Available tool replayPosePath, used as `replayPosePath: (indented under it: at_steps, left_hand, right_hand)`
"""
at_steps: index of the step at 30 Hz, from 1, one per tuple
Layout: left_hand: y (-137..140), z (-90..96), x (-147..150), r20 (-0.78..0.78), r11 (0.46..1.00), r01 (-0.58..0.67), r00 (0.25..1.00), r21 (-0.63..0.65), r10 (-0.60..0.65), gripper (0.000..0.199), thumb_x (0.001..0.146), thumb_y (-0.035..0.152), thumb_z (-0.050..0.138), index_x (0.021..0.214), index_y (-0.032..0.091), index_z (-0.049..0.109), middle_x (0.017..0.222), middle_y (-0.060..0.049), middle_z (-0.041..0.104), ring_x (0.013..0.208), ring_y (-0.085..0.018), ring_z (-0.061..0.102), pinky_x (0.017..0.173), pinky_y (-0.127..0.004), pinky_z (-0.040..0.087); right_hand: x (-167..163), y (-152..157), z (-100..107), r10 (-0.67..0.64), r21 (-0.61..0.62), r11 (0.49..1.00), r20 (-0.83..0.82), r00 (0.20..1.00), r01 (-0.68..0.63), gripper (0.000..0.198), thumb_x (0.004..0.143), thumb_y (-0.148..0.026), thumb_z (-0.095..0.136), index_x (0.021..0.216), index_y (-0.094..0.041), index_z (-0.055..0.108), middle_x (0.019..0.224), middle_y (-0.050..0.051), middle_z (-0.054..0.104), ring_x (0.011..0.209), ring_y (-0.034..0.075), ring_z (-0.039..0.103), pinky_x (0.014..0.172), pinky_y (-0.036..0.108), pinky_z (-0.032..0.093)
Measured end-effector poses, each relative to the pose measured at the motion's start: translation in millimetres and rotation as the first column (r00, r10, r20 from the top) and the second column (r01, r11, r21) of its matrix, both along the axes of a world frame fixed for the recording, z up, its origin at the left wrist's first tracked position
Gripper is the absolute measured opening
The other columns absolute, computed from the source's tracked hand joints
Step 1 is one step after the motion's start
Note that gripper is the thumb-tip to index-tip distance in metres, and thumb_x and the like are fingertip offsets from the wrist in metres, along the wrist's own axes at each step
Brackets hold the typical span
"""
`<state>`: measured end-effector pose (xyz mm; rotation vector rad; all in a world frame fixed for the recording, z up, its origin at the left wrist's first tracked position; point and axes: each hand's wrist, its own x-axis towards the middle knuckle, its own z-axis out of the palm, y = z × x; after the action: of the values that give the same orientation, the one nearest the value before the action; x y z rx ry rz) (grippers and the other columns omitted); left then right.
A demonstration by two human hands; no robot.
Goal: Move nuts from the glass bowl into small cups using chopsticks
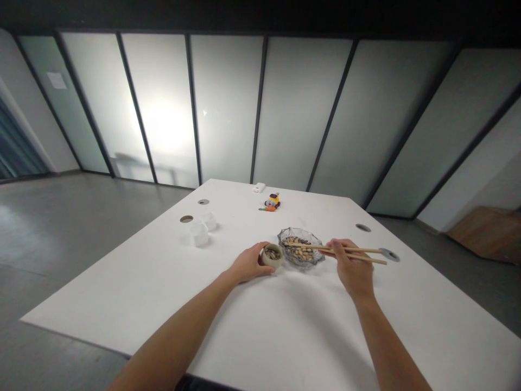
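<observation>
My left hand [249,264] is wrapped round a small pale cup [272,264], tilted a little, with some seeds inside. Just right of it stands a clear glass bowl [313,262] with a wavy rim, holding a mix of nuts and seeds [300,251]. Wooden chopsticks [362,250] are gripped in my right hand [349,263]. Their tips reach over the bowl to its left part. Whether a seed sits between the tips is too small to tell.
The white table [134,293] carries two translucent containers [198,235] at the left. Farther back are a yellow toy vehicle [272,200], a small orange object with a green end [268,209] and a white box [259,187]. Round holes [186,219] pierce the tabletop.
</observation>
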<state>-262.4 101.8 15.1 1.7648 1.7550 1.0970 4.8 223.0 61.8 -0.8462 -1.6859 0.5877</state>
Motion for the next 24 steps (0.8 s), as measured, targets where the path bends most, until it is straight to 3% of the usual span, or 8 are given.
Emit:
replayPosePath:
  at_steps: [4, 6, 13, 24]
  left_hand:
    - [0.1, 0.1, -0.1, -0.012, 1.000, -0.013, 1.000, 0.003, 0.013, 0.072, 0.073, 0.038, 0.086, 0.140, 0.030, 0.061, 0.138, -0.006, 0.071, 0.118, -0.030, 0.068, 0.105, -0.041, 0.054]
    - [0.2, -0.4, -0.5, -0.013, 1.000, -0.020, 1.000, -0.002, 0.020, 0.072, 0.073, 0.037, 0.086, 0.140, 0.030, 0.061, 0.138, -0.006, 0.071, 0.119, -0.030, 0.068, 0.104, -0.041, 0.055]
    - [0.2, -2.7, -1.0, 0.035, 1.000, 0.002, 0.999, -0.014, -0.002, 0.073, 0.072, 0.036, 0.086, 0.141, 0.030, 0.061, 0.135, -0.005, 0.072, 0.114, -0.029, 0.071, 0.098, -0.038, 0.056]
    - [0.3, -0.2, 0.0, 0.049, 1.000, 0.020, 0.999, -0.011, -0.019, 0.071, 0.072, 0.034, 0.086, 0.139, 0.029, 0.061, 0.137, -0.006, 0.071, 0.117, -0.029, 0.070, 0.099, -0.037, 0.057]
  right_hand:
    - [5.4, 1.9, 5.8, -0.112, 0.211, 0.974, 0.129, 0.985, 0.084, 0.056, 0.096, -0.074, 0.054, 0.078, -0.024, 0.072, 0.077, 0.008, 0.076, 0.075, 0.025, 0.073, 0.071, 0.036, 0.054]
    - [7.0, 3.9, 6.2, -0.130, 0.260, 0.962, 0.166, 0.978, 0.084, 0.060, 0.096, -0.076, 0.050, 0.076, -0.024, 0.071, 0.076, 0.007, 0.076, 0.072, 0.024, 0.073, 0.069, 0.035, 0.053]
    - [5.8, 6.2, 3.2, -0.140, 0.224, 0.971, 0.246, 0.959, 0.084, 0.067, 0.094, -0.084, 0.044, 0.074, -0.025, 0.069, 0.067, 0.007, 0.073, 0.063, 0.024, 0.068, 0.061, 0.034, 0.049]
    - [3.1, 5.3, 1.1, 0.025, 0.121, 0.991, 0.237, 0.971, -0.055, 0.061, 0.090, -0.081, 0.057, 0.074, -0.025, 0.074, 0.075, 0.008, 0.076, 0.068, 0.025, 0.070, 0.063, 0.036, 0.052]
